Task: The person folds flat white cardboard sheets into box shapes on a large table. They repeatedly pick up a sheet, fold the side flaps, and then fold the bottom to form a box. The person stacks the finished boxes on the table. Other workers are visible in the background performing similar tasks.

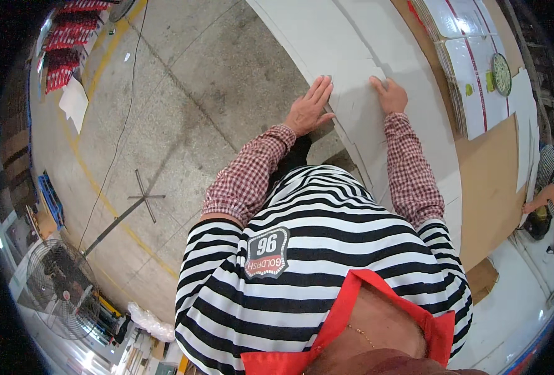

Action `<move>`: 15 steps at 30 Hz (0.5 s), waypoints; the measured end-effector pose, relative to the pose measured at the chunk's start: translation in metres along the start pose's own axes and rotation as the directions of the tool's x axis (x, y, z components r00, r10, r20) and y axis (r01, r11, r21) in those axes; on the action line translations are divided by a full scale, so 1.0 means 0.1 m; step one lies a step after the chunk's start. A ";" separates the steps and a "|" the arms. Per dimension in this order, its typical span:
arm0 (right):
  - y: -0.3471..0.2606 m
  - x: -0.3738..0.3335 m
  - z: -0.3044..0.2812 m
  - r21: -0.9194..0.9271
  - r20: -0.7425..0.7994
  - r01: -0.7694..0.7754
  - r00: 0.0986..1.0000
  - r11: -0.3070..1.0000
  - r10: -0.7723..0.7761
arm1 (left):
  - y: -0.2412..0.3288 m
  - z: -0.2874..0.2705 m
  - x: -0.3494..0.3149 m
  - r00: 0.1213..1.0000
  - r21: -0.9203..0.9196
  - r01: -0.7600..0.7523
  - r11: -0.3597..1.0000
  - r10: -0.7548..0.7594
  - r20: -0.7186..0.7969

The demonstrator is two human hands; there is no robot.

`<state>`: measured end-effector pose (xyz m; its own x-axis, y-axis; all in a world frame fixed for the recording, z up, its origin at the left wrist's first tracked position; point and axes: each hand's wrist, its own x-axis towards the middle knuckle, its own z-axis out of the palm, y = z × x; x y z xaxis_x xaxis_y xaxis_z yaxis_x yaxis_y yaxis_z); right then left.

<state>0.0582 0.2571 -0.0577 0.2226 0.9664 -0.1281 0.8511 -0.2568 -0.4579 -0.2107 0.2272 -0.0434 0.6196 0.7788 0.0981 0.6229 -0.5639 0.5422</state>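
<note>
A white cardboard sheet [358, 103] lies in front of me on a stack of similar pale sheets. My left hand [311, 107] is at its left edge, fingers stretched out together and thumb apart, the fingertips touching the border. On the sheet's right side, my right hand [391, 95] has its thumb on the top face and its other fingers curled by the edge. The underside of that grip is hidden. Both forearms wear red checked sleeve covers.
Bundled white printed cartons [471, 75] lie at the right, a round patterned object [501, 75] on them. Brown cardboard [489, 187] extends below. A standing fan [61, 287] is at lower left, a black cable [124, 125] crosses the floor, and another person's arm [544, 199] shows far right.
</note>
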 end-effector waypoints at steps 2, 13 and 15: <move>-0.03 -0.08 -0.06 0.031 -0.054 -0.164 0.985 0.986 0.165 | -0.17 -0.15 0.25 0.992 -0.018 -0.062 0.998 0.063 0.106; -0.18 -0.11 0.21 0.254 -0.279 -0.057 0.952 0.966 0.130 | 0.37 0.50 0.07 0.247 -0.777 0.381 -0.501 -0.755 0.608; -0.31 -0.01 0.30 0.079 -0.353 0.007 0.935 0.997 0.022 | 0.39 0.38 0.31 0.252 -0.807 0.333 -0.488 -0.779 0.575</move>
<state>0.0174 0.2641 -0.0702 0.3946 0.9008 0.1811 0.8122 -0.2499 -0.5271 -0.1493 0.2187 -0.0512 -0.0542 0.4775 -0.8770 -0.4831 0.7561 0.4415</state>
